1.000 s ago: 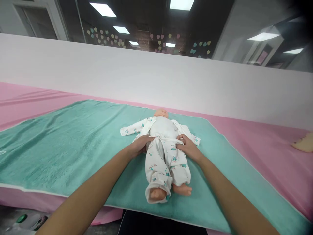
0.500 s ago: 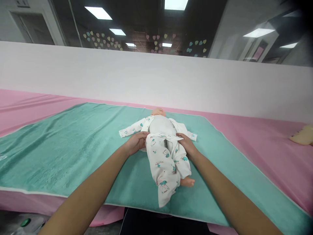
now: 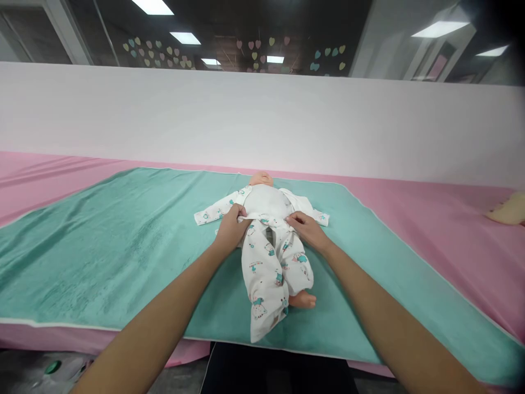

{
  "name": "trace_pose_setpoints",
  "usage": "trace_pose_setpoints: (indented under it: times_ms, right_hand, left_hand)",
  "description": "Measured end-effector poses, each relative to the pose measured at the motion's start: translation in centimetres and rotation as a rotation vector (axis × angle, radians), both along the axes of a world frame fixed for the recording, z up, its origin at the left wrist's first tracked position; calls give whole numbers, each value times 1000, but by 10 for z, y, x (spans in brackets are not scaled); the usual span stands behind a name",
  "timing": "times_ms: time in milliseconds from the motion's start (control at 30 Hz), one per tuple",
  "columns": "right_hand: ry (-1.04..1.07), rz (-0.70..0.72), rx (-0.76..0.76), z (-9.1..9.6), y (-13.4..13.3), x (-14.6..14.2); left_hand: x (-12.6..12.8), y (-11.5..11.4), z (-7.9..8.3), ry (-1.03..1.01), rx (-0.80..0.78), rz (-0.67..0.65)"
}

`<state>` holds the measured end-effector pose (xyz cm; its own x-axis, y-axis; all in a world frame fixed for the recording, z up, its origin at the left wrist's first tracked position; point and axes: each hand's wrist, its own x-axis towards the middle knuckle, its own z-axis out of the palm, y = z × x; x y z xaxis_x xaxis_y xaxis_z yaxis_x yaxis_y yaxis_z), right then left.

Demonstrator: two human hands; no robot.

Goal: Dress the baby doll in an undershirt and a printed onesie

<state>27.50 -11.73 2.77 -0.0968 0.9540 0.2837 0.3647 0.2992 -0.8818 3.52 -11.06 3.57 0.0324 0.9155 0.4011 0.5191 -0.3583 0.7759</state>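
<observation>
A baby doll [image 3: 262, 179] lies on its back on a green towel [image 3: 123, 241], head away from me. It wears a white patterned jacket [image 3: 223, 208], spread open over a pale torso [image 3: 267, 201], and white patterned trousers [image 3: 262, 268]. My left hand [image 3: 232, 227] pinches the trousers' waistband at the doll's left-hand side in view. My right hand [image 3: 305, 227] has its fingers closed on the waistband at the other side. One bare foot [image 3: 302, 299] sticks out of the right trouser leg; the left leg's end covers its foot. A dark gap shows between the legs.
Pink cloth [image 3: 410, 213] lies under the towel. A white wall [image 3: 246, 120] with a dark window above it stands behind. A pale yellow object [image 3: 508, 209] is at the far right. Near the floor at lower left is a green-capped container [image 3: 53, 367].
My hands have moved from the sides of the doll's hips up onto the waistband. The waistband now sits straighter across the belly. My view has tilted slightly downward.
</observation>
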Motion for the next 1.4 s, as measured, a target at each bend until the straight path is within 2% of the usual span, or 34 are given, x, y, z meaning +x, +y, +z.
trace_pose_setpoints:
  times_ms: [100,167,333,500,567,667,733,800,900,1000,1100,1200,1300,1400]
  right_hand:
    - [-156,58,248,8,-3,-13]
    - [-287,77,306,12,-6,-19]
    - [-443,-146,346,12,-6,-21]
    - [-625,-163,576,21,12,-17]
    - [-595,-216,609,23,23,-19]
    - [-429,-254,481,12,40,-23]
    - [-324,-212,363,0,48,-23]
    - [-234,-155,274,-11,54,-20]
    - [-202,-82,215,-18,58,-14]
    - [-280,-62,207,-10,62,-8]
    - [-348,-129,185,2,71,-5]
    - [-382,-207,152,7,85,-4]
    - [-377,-278,112,2,98,-6]
    - [-368,-333,63,-10,105,-9]
  left_hand:
    - [8,7,3,112,127,32]
    - [12,13,8,91,149,2]
    - [12,16,19,85,-3,-230]
    - [3,6,19,62,-81,-368]
    - [3,5,18,53,-78,-401]
    - [7,8,13,146,90,-381]
    - [10,12,9,220,228,-341]
    - [11,17,4,244,276,-283]
    - [12,27,2,240,237,-173]
    - [12,42,6,321,166,-59]
    - [16,62,13,411,99,98]
    - [24,78,18,420,61,200]
    - [29,83,16,409,20,239]
    - [28,79,12,428,-62,238]
